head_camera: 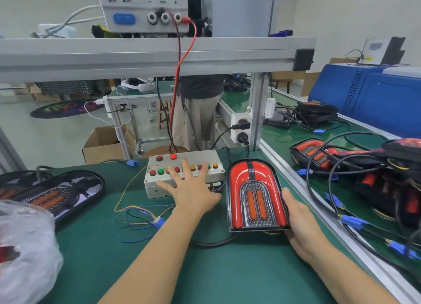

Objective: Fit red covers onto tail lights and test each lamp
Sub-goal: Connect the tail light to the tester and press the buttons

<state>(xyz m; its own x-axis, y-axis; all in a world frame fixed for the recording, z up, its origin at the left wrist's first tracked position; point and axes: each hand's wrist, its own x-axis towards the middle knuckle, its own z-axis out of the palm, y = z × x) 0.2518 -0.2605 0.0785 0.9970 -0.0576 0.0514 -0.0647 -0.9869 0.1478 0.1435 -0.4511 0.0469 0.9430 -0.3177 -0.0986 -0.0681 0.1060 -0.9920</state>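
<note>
Testing step: left hand (191, 187) flat, fingers spread on button box (184, 174); right hand (300, 219) grips covered tail light (256, 195) just beside box. Next: press btn, watch lamp.

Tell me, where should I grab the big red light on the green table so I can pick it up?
Hold the red tail light by its long black side edges, coming in from the near end, as the right hand grips its right edge now. It lies flat, face up, so this probably keeps fingers off the shiny red cover and clear of the cable underneath.

Loose wires (139, 215) beside button box (157, 187)
</note>
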